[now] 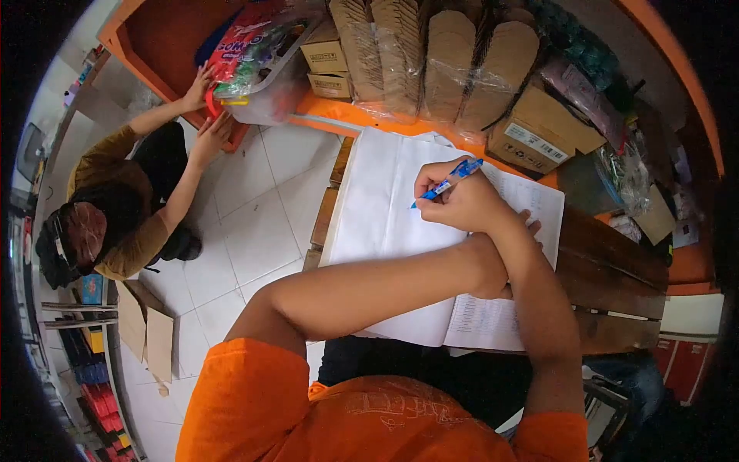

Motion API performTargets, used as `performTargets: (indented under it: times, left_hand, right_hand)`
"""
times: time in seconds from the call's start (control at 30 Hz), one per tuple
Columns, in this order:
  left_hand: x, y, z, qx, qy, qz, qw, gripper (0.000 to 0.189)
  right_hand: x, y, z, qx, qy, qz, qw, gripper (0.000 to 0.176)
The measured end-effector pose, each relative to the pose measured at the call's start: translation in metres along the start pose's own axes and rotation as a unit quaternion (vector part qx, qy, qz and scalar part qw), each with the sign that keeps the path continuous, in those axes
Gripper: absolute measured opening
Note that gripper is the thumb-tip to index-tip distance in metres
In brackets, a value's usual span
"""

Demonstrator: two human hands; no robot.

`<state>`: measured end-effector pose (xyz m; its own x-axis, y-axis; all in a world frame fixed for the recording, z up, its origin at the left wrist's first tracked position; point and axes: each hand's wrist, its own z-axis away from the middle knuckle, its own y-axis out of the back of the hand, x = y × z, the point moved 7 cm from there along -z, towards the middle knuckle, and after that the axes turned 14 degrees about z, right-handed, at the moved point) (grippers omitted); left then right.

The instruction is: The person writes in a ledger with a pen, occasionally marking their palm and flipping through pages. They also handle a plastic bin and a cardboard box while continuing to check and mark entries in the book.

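Observation:
My right hand [458,199] is closed round a blue pen [450,183]. The pen's tip meets, or comes very close to, the blank left page of an open notebook [369,204]. My left arm crosses in front of my chest, and my left hand [486,266] lies on the right page, beneath my right forearm. A few of its fingertips show beyond the forearm, spread on the paper; the rest is hidden. Printed or written rows fill parts of the right page. Under the notebook is a slatted wooden table [608,266].
At left, another person [127,185] crouches with both hands at a clear plastic tub [269,96] of packets. Stacked brown cardboard pieces [439,65] and a cardboard box [539,131] stand behind the notebook. An opened carton [146,327] sits on the tiled floor.

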<state>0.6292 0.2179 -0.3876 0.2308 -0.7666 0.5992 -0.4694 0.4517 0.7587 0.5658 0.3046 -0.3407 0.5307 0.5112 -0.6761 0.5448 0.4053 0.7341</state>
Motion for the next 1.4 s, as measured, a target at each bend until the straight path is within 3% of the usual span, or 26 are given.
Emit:
performTargets:
  times: [0.3,0.63,0.7,0.8,0.9,1.1,1.3,1.4]
  left_hand:
    - [0.007,0.008,0.001,-0.016,0.012,-0.001,1.0,0.092]
    - [0.002,0.003,0.0,-0.03,0.016,0.016,0.999,0.089]
    - [0.004,0.007,0.002,0.002,-0.009,0.015,1.0,0.092]
    - [0.004,0.006,0.001,-0.028,0.005,0.0,1.0,0.093]
    - [0.003,0.004,0.002,-0.012,0.008,0.02,1.0,0.094]
    - [-0.001,-0.001,0.003,-0.014,0.006,0.011,1.0,0.094]
    - [0.0,0.0,0.002,-0.015,0.004,0.035,0.999,0.092]
    - [0.0,-0.001,0.002,-0.005,0.0,-0.014,1.0,0.093]
  right_hand:
    - [0.004,-0.001,0.001,0.038,0.003,-0.002,0.999,0.017]
    - [-0.002,0.003,0.002,0.017,0.009,0.024,1.0,0.015]
    - [0.002,0.007,0.002,0.053,0.007,-0.056,0.997,0.013]
    - [-0.001,0.009,0.004,0.064,0.007,-0.068,0.996,0.011]
    - [-0.02,0.008,0.008,0.058,0.047,0.001,0.997,0.011]
    - [-0.012,0.007,0.008,0.037,0.013,-0.013,0.999,0.013]
    - [-0.012,0.006,0.007,0.07,0.035,0.04,0.996,0.014]
    - [-0.011,0.008,0.008,0.066,0.04,-0.002,0.997,0.012]
